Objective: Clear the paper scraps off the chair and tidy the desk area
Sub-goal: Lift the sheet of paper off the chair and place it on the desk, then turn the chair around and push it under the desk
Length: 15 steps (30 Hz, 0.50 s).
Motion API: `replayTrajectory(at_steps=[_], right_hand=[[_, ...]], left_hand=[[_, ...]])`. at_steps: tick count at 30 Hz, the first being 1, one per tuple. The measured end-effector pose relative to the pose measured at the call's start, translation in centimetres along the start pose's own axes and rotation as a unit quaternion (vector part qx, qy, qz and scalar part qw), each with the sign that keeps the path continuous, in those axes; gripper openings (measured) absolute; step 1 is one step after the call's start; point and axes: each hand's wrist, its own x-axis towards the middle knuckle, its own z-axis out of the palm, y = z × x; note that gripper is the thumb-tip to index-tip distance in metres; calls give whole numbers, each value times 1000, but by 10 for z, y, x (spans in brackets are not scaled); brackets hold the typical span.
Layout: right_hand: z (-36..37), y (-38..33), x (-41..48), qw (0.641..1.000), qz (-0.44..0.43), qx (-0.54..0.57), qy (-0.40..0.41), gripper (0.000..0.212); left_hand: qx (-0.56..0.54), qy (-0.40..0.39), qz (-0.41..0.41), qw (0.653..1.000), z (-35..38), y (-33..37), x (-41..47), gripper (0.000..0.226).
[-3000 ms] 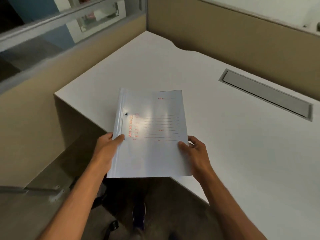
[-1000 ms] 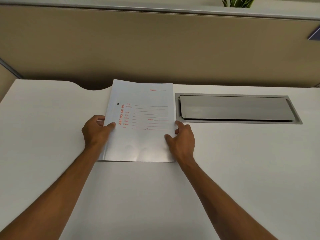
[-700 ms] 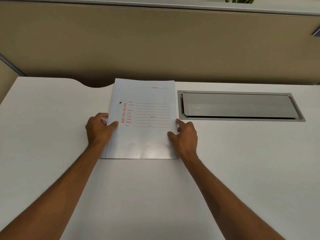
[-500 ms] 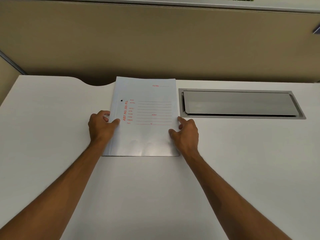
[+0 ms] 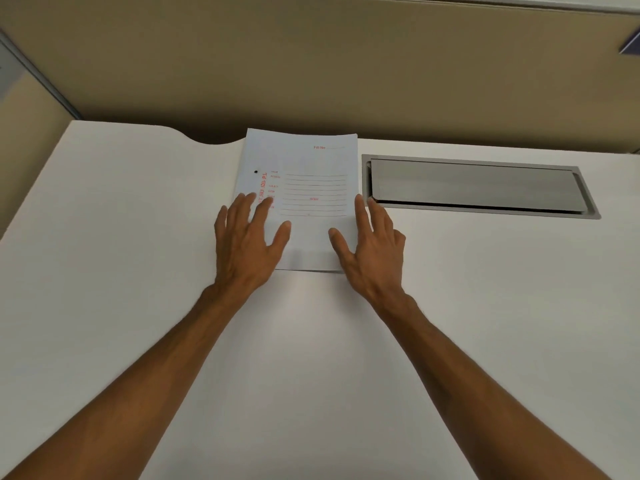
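A white file folder (image 5: 311,161) with red print lies flat on the white desk (image 5: 121,237), its far edge near the partition. My left hand (image 5: 246,244) rests over the folder's near left corner, fingers spread. My right hand (image 5: 372,247) lies at the folder's right edge, fingers spread, holding nothing. No chair or paper scraps are in view.
A grey metal cable flap (image 5: 478,185) is set into the desk just right of the folder. A tan partition wall (image 5: 311,71) runs along the back of the desk. A curved cut-out (image 5: 214,138) notches the desk's far edge left of the folder.
Both hands have let go of the folder's sides and opened flat, fingers spread. The folder now lies on the desk next to the cable flap.
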Motion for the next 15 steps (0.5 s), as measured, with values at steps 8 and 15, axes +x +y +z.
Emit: replayTrajectory(at_steps=[8,15], right_hand=[[-21,16,-60,996,-67,-44,-48,83],[-41,44,-129,987,-136,-64,-63,79]], left_hand=[[92,-1,29,995,-6,28,-73,82],[149,3,-1,989,-19,55,-163,86]])
